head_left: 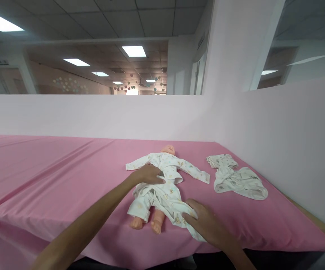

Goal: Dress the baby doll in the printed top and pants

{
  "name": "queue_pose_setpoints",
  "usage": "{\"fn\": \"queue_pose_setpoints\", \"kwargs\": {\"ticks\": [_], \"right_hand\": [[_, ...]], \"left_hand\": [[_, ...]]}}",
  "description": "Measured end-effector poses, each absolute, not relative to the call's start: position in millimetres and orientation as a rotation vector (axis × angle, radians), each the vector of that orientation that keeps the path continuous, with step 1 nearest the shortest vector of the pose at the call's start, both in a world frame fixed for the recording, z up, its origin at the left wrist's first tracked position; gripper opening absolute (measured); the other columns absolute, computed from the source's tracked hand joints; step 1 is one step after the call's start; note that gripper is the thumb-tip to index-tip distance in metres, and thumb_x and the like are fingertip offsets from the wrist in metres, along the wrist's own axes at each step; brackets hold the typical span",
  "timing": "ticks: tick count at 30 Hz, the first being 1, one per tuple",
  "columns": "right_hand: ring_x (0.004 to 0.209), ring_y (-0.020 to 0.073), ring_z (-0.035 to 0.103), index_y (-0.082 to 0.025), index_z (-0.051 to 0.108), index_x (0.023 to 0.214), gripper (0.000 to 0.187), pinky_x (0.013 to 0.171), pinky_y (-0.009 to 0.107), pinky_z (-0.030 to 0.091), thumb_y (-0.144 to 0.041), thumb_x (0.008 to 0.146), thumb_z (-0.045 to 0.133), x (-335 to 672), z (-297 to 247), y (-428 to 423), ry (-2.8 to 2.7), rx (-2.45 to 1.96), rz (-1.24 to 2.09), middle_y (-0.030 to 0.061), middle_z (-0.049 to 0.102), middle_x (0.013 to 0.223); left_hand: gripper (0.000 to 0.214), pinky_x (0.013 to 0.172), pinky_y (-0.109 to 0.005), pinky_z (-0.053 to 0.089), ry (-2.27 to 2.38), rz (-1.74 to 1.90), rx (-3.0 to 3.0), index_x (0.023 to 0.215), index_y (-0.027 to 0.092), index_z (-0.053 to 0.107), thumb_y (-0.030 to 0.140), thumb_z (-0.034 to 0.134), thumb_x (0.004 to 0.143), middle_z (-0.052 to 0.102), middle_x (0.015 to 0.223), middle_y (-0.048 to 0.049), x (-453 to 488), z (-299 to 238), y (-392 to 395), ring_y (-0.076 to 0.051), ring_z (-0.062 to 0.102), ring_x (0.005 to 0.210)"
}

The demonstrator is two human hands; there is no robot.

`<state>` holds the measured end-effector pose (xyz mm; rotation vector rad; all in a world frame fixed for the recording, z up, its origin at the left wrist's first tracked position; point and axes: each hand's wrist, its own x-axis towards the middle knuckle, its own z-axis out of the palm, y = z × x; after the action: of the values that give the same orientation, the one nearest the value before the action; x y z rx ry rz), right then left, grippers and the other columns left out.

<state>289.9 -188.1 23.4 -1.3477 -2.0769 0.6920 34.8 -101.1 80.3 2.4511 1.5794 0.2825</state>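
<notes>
A baby doll [168, 150] lies on its back on the pink table cover [52, 176], dressed in a white printed top [173, 167] and white trousers [140, 206]. One trouser leg [176, 210] is empty and spread to the right, and both bare feet show. My left hand [149, 174] rests flat on the doll's belly, fingers stretched out. My right hand [204, 221] lies near the table's front edge with its fingers pressed onto the loose trouser leg.
A second set of white baby clothes [237, 180] lies crumpled to the right of the doll. A white partition wall [277, 142] borders the table behind and on the right. The table's front edge runs just below my right hand.
</notes>
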Motion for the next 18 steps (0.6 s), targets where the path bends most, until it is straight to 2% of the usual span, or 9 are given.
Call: {"fn": "queue_pose_setpoints", "kwargs": {"ticks": [3,6,8,10,13,15,18], "right_hand": [[0.084,0.0203,0.058,-0.023,0.058,0.080,0.011,0.070,0.029,0.043,-0.034,0.082,0.056,298.0,23.8,-189.4,-2.158,-1.293,0.853,0.0011,0.065,0.087],[0.091,0.0220,0.060,-0.023,0.061,0.091,0.019,0.077,0.031,0.046,-0.039,0.083,0.058,297.3,23.7,-182.4,-2.106,-1.238,0.983,0.0023,0.066,0.094],[0.098,0.0235,0.061,-0.023,0.062,0.101,0.028,0.084,0.034,0.047,-0.045,0.084,0.059,290.5,24.7,-172.3,-2.009,-1.195,1.004,0.0040,0.066,0.101],[0.109,0.0252,0.059,-0.023,0.061,0.110,0.038,0.091,0.036,0.046,-0.050,0.084,0.060,279.0,29.4,-158.4,-1.920,-1.161,0.989,0.0062,0.065,0.113],[0.120,0.0254,0.054,-0.026,0.058,0.122,0.047,0.097,0.037,0.044,-0.055,0.085,0.058,254.5,46.5,-136.6,-1.875,-1.046,1.079,0.0069,0.059,0.129],[0.120,0.0245,0.054,-0.026,0.060,0.122,0.047,0.098,0.036,0.044,-0.056,0.087,0.055,236.4,61.3,-125.0,-1.867,-0.940,1.220,0.0066,0.060,0.129],[0.105,0.0227,0.061,-0.022,0.061,0.118,0.045,0.092,0.035,0.047,-0.054,0.087,0.054,214.0,76.3,-111.6,-1.827,-0.753,1.499,0.0074,0.066,0.115]], "left_hand": [[0.037,0.091,-0.039,0.035,1.564,0.322,2.377,0.052,0.022,0.054,0.052,0.068,0.068,0.055,0.052,-0.0012,26.1,80.8,-104.6,-0.030,0.060,0.089],[0.030,0.086,-0.034,0.038,1.443,0.408,2.253,0.066,0.022,0.065,0.051,0.069,0.068,0.063,0.068,-0.0022,17.6,88.1,-111.0,-0.028,0.060,0.094],[0.031,0.073,-0.028,0.040,1.337,0.461,2.118,0.077,0.021,0.067,0.051,0.071,0.069,0.064,0.079,-0.0020,14.8,93.7,-115.2,-0.022,0.059,0.083],[0.033,0.059,-0.024,0.036,1.244,0.508,1.961,0.078,0.018,0.064,0.049,0.073,0.069,0.058,0.074,0.0003,14.7,97.1,-119.3,-0.015,0.052,0.068],[0.033,0.051,-0.021,0.028,1.072,0.646,1.742,0.080,0.017,0.060,0.041,0.078,0.067,0.050,0.066,0.0048,17.4,95.9,-124.9,-0.008,0.043,0.056],[0.032,0.050,-0.021,0.027,0.982,0.759,1.605,0.082,0.017,0.061,0.035,0.080,0.065,0.050,0.064,0.0058,18.8,92.4,-127.4,-0.006,0.040,0.053],[0.029,0.053,-0.021,0.032,0.906,0.923,1.384,0.078,0.015,0.061,0.034,0.079,0.066,0.052,0.064,0.0041,16.4,87.0,-127.9,-0.007,0.045,0.054]]}}
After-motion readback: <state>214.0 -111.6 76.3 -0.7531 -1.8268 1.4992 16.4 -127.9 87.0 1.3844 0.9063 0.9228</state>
